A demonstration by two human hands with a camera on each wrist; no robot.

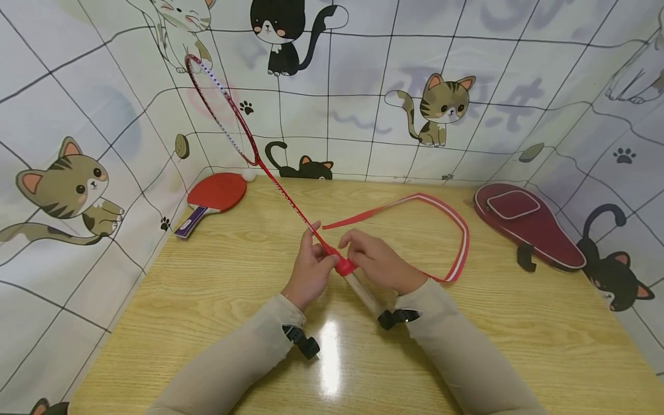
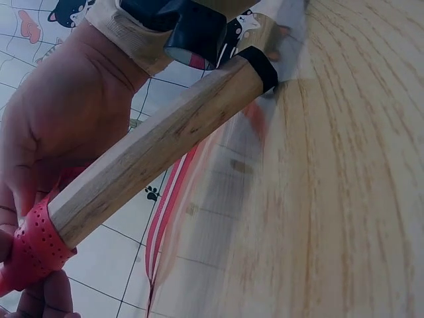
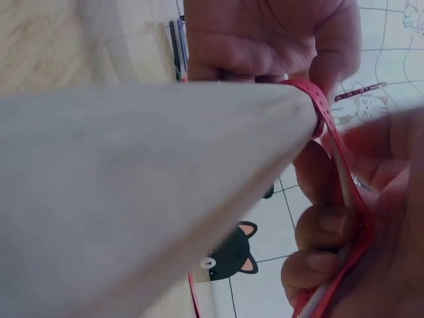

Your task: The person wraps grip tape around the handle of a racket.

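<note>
A red badminton racket [image 1: 282, 193] slants up to the left, its head raised in front of the wall. Its bare wooden handle [image 2: 159, 146] ends in a black butt and points down toward my right sleeve. Red perforated grip tape [image 2: 36, 245] wraps the handle's top. My left hand [image 1: 311, 271] holds the racket there, thumb and fingers around the taped part and shaft. Close beside it, my right hand [image 1: 381, 262] grips the tape with curled fingers [image 3: 324, 228]. The tape's loose length [image 1: 459, 230], with a white stripe, loops over the table to the right.
A red table tennis bat [image 1: 217, 193] lies at the table's back left, with a white ball [image 1: 249, 174] beside it. At the back right rests a dark red case [image 1: 534, 230] with a black strap [image 1: 525, 257]. Cat-patterned sheets enclose the wooden table [image 1: 218, 288].
</note>
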